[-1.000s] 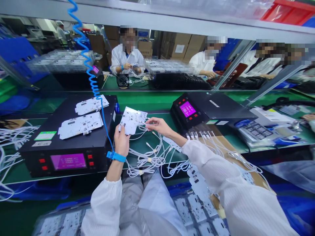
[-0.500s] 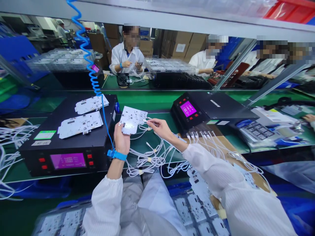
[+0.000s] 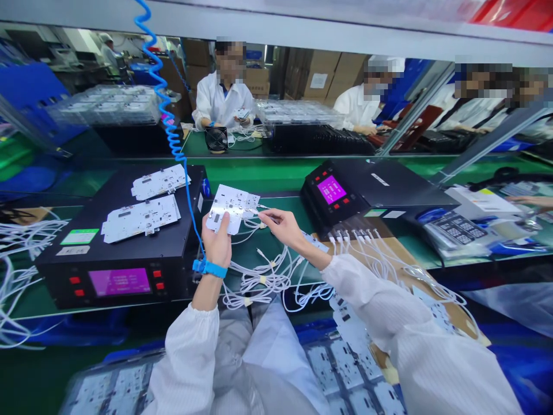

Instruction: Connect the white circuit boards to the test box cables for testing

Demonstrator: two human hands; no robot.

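A white circuit board (image 3: 233, 206) is held up over the bench in my left hand (image 3: 218, 242), the thumb lying on its face. A blue strap with a coiled cord is round my left wrist. My right hand (image 3: 283, 229) pinches a white cable plug (image 3: 254, 212) at the board's right edge; how far the plug sits in the board is too small to tell. Another white cable meets that edge just above. Bundled white cables (image 3: 263, 279) lie below the hands. More white boards (image 3: 140, 219) rest on the black box (image 3: 116, 253) at the left.
A second black box (image 3: 375, 187) with a purple screen stands at the right, white cables plugged into its front. Trays of boards (image 3: 345, 369) are below the bench edge. A blue coiled cord (image 3: 162, 98) hangs at the left. People in white coats sit across the bench.
My left thumb has moved onto the face of the board, and the board has tilted slightly. My right hand keeps its pinch at the board's edge. The view has shifted slightly.
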